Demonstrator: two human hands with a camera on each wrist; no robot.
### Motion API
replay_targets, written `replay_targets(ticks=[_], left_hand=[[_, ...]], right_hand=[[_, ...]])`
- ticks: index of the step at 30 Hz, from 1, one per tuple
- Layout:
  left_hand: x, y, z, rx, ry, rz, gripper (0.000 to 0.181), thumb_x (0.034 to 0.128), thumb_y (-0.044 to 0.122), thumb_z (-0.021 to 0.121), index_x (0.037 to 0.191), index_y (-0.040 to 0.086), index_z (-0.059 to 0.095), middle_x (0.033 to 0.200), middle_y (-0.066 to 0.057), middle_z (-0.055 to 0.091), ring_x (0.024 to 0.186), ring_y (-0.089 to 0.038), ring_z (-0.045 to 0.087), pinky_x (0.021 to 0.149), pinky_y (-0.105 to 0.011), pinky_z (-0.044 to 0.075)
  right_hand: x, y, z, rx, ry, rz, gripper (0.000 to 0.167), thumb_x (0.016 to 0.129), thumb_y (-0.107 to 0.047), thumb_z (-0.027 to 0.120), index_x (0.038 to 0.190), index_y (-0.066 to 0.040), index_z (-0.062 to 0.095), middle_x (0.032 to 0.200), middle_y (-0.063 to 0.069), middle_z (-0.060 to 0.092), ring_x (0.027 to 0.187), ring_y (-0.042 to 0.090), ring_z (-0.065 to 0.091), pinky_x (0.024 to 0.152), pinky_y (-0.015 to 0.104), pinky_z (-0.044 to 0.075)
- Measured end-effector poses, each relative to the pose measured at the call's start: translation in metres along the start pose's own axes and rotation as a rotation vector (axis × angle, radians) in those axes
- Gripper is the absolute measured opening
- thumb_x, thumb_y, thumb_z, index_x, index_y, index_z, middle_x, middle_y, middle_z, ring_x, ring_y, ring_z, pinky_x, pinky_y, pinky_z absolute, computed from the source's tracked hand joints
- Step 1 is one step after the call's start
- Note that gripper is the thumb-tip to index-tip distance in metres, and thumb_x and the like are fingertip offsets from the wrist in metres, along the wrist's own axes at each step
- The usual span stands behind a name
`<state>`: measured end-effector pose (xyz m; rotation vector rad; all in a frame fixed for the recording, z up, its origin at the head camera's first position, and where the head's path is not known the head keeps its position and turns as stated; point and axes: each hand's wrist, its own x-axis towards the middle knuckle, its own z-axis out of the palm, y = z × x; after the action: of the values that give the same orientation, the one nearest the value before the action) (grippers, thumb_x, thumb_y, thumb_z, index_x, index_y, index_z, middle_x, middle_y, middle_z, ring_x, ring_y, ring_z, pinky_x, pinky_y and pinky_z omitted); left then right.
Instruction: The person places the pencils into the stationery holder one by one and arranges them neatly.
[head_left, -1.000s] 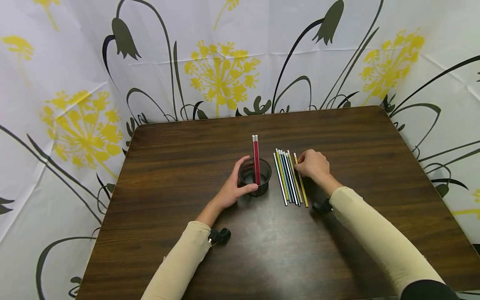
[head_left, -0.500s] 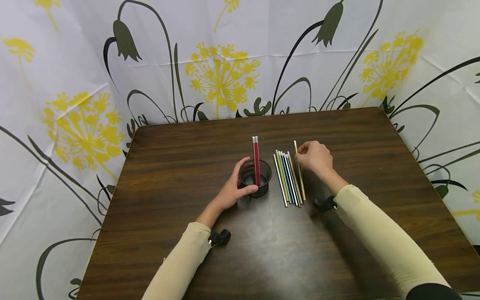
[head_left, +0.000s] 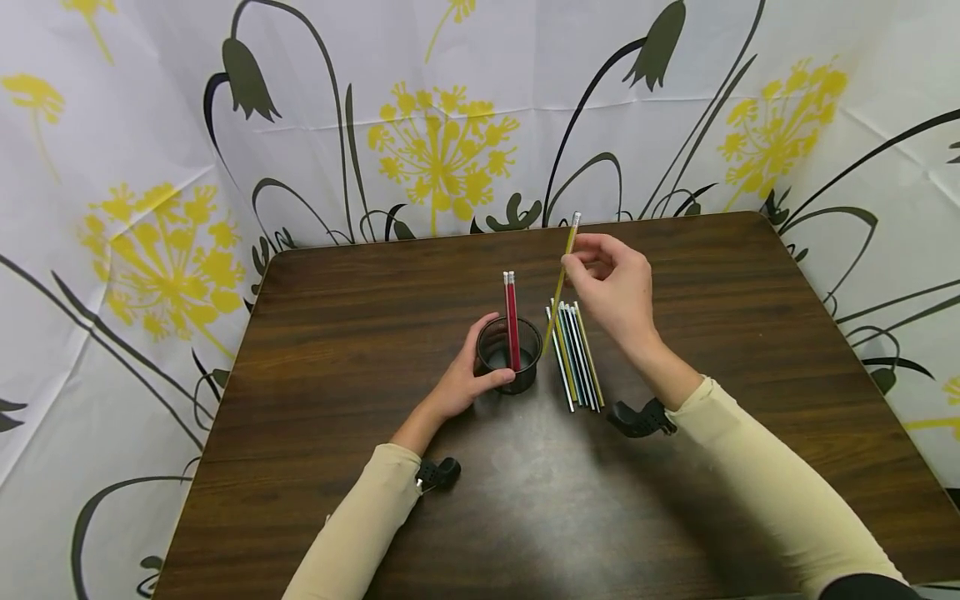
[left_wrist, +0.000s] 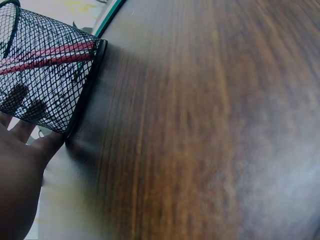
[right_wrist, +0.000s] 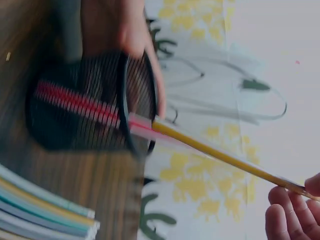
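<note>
A black mesh pencil cup (head_left: 528, 379) stands upright on the table with two red pencils (head_left: 513, 321) in it. My left hand (head_left: 457, 385) holds it from the left side, thumb in front and fingers round the back. In the left wrist view, fingers touch the mesh (left_wrist: 55, 75) close to its base. My right hand (head_left: 622, 292) pinches a yellow pencil (head_left: 558, 300) near its white eraser end. The pencil slants down and left, its lower tip beside the cup's right rim. In the right wrist view the yellow pencil (right_wrist: 215, 151) overlaps the cup's mouth; whether it touches is unclear.
A row of several pencils (head_left: 577, 358), yellow, teal, dark and white, lies just right of the cup. The dark wooden table (head_left: 360, 333) reaches back to a white floral-patterned curtain (head_left: 480, 50). Black wrist cameras are strapped at both sleeves.
My right hand has lifted the yellow pencil off the right end of the row and carried it up and left toward the cup, tilting it. The left hand and cup have stayed put.
</note>
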<state>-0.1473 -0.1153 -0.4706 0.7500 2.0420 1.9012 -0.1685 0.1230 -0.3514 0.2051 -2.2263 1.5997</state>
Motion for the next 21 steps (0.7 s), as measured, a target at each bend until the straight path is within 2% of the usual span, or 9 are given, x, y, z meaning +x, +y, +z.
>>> replay_targets(ticks=[2,5,11,14,21], left_hand=[[0.000,0.000,0.000,-0.004,0.001,-0.002,0.083,0.0905,0.006,0.069,0.153,0.004,0.015,0.147,-0.020,0.038,0.137,-0.042,0.032,0.108,-0.063,0.024],[0.000,0.001,0.000,-0.004,0.000,-0.005,0.083,0.0905,0.005,0.069,0.154,0.003,0.014,0.147,-0.022,0.037,0.136,-0.043,0.032,0.107,-0.063,0.024],[0.000,0.002,0.000,0.004,0.001,-0.037,0.085,0.0915,0.007,0.069,0.155,0.004,0.012,0.148,-0.020,0.037,0.136,-0.043,0.033,0.108,-0.063,0.025],[-0.001,0.002,0.000,0.000,-0.001,-0.052,0.085,0.0921,0.008,0.068,0.155,0.006,0.011,0.148,-0.018,0.037,0.135,-0.043,0.034,0.108,-0.062,0.026],[-0.002,0.003,0.000,-0.002,-0.001,-0.060,0.085,0.0924,0.010,0.068,0.155,0.008,0.012,0.148,-0.017,0.037,0.132,-0.039,0.039,0.108,-0.061,0.027]], right_hand=[[-0.006,-0.005,0.006,0.040,-0.012,-0.026,0.023,0.089,-0.007,0.070,0.110,0.001,0.069,0.090,0.015,0.071,0.062,0.009,0.064,0.055,0.019,0.044],[-0.014,-0.002,0.016,0.027,-0.057,-0.082,0.022,0.089,-0.010,0.072,0.110,-0.003,0.069,0.092,0.007,0.072,0.067,0.016,0.066,0.059,0.022,0.049],[-0.032,0.008,0.034,-0.047,-0.170,-0.169,0.021,0.090,-0.011,0.071,0.110,-0.006,0.069,0.092,0.002,0.071,0.067,0.011,0.067,0.057,0.029,0.052],[-0.041,0.014,0.040,-0.071,-0.208,-0.190,0.021,0.090,-0.011,0.071,0.110,-0.006,0.069,0.092,0.002,0.071,0.067,0.009,0.066,0.056,0.030,0.053],[-0.051,0.024,0.050,-0.102,-0.274,-0.193,0.019,0.089,-0.013,0.071,0.108,-0.009,0.069,0.094,0.001,0.070,0.071,0.009,0.068,0.062,0.028,0.054]])
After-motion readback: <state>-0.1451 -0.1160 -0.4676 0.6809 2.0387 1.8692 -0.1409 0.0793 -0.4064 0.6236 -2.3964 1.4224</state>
